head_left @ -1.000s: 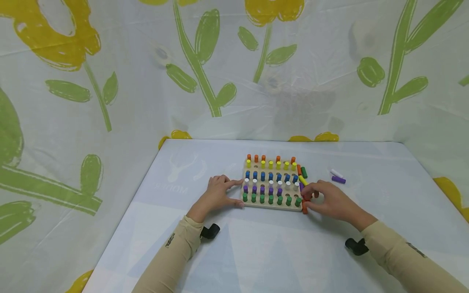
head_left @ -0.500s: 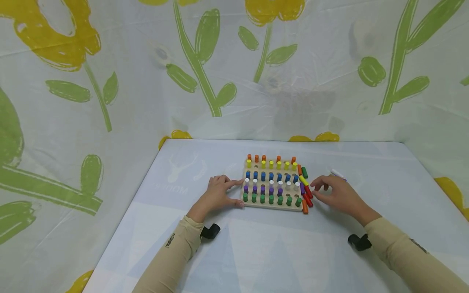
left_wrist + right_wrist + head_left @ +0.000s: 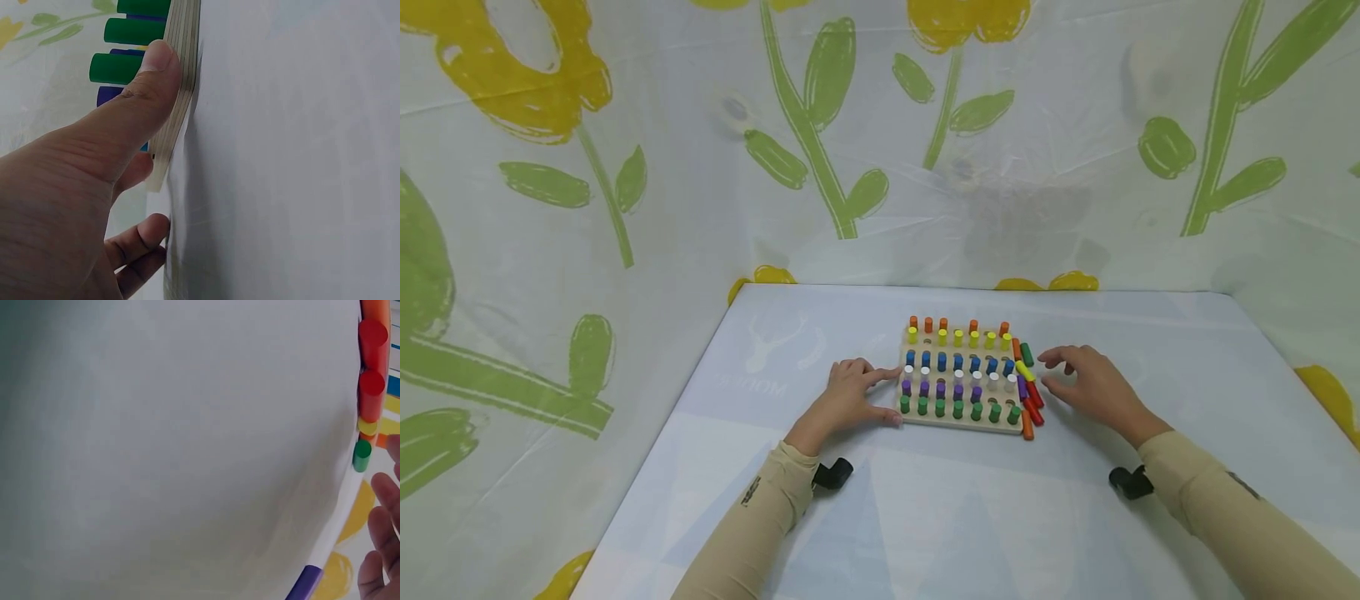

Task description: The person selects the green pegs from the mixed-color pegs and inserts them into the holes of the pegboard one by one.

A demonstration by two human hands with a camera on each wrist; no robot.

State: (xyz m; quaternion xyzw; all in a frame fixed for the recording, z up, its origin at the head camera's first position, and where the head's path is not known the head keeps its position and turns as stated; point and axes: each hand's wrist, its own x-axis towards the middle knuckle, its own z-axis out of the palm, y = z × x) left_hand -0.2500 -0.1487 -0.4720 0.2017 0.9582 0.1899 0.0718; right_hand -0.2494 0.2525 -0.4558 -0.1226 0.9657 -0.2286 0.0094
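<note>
A wooden pegboard (image 3: 958, 425) lies on the table with rows of orange, yellow, blue, white, purple and green pegs standing in it; a few holes show bare. My left hand (image 3: 842, 396) steadies its left side, thumb near the front corner and index finger on the left edge. The left wrist view shows that thumb (image 3: 159, 59) against the board's layered edge, by the green pegs. Right of the loose pegs, my right hand (image 3: 1097, 387) hovers over the table, fingers loosely bent around nothing. Its fingers (image 3: 382, 528) appear at the right wrist view's edge.
Along the board's right side lie loose pegs: a green peg (image 3: 1027, 354), a yellow peg (image 3: 1025, 371), a purple peg (image 3: 1022, 387), red pegs (image 3: 1035, 393) and orange ones (image 3: 1027, 426). Another purple peg (image 3: 305, 583) lies farther off. Flower-printed curtains (image 3: 880, 208) surround the table.
My right hand has left the red pegs beside the board and moved right and back, now covering the loose white and purple pegs in the head view. My left hand stays at the board.
</note>
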